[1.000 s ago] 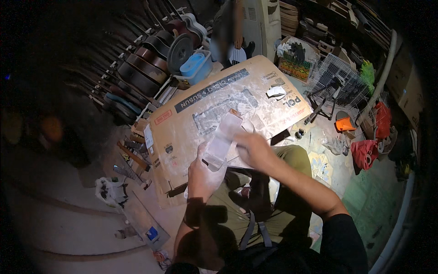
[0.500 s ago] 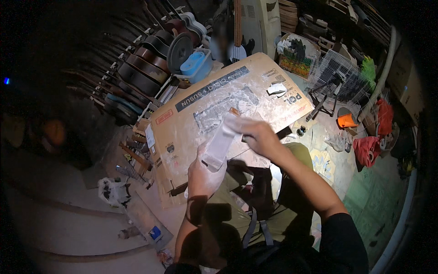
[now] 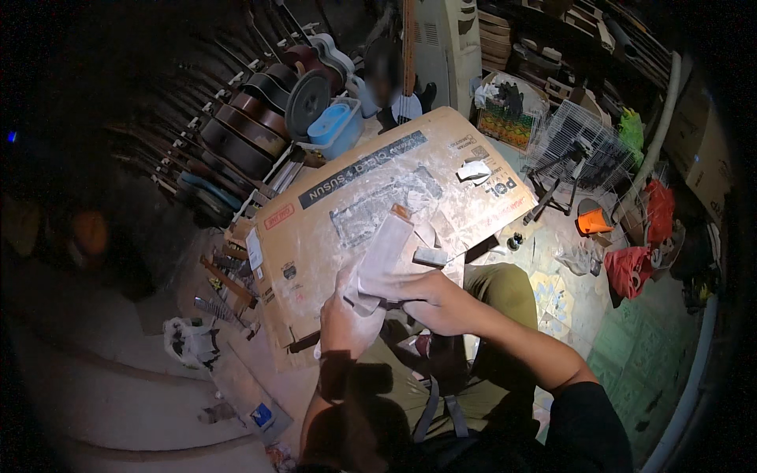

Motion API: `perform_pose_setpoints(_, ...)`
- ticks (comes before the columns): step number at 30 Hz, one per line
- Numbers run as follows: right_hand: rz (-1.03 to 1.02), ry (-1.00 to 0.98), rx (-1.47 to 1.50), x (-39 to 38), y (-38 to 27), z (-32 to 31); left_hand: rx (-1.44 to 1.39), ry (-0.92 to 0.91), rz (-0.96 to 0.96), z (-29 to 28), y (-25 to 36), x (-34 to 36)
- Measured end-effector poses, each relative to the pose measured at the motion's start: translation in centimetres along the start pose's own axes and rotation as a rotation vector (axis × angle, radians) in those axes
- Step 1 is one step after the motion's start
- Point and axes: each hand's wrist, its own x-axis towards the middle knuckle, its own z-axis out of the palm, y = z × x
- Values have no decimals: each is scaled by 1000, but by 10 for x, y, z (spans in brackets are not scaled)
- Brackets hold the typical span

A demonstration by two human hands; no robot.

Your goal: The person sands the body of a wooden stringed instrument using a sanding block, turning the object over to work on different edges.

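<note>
A long, flat wooden piece [image 3: 386, 240] coated in pale dust slants over a cardboard sheet, its bare brown end pointing away from me. My left hand [image 3: 347, 315] is wrapped round its near end. Across the same near part lies my right hand [image 3: 438, 301], its fingers closed against the wood. Whether a scrap of sandpaper is under those fingers is hidden. Just right of the piece, a small grey block [image 3: 431, 256] rests on the cardboard [image 3: 315, 260], which is smeared with white dust.
Several guitars [image 3: 244, 118] stand racked at the far left, near a blue tub [image 3: 335, 130]. A crumpled white piece [image 3: 474, 171] lies on the cardboard's far right. Beyond are a black tripod [image 3: 556, 181], a wire cage [image 3: 583, 134], an orange container [image 3: 593, 219] and red bags [image 3: 628, 270].
My right hand has slid from the far part of the wooden piece down to its near end, uncovering more of the surface. My left hand keeps its hold.
</note>
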Motion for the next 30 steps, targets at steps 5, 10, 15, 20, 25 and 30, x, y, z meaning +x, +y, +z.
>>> perform_pose_setpoints(5, 206, 287, -714, -3, 39, -34, 56, -19, -28, 21, 6, 1)
perform_pose_setpoints(10, 51, 62, -118, -11, 21, -7, 5, -35, -54, 9, 15, 0)
perform_pose_setpoints(15, 252, 171, -695, -6, 27, -28, 53, -14, -11, 18, 17, 1)
perform_pose_setpoints(20, -9, -8, -65, -14, 31, -15, 30, -33, 16, 12, 6, -2)
perform_pose_setpoints(25, 167, 146, -342, -15, 20, -8, 64, -14, 14, 17, 8, 0)
perform_pose_setpoints(30, 39, 6, -103, -28, 53, -25, 55, -34, 24, 17, 3, 1)
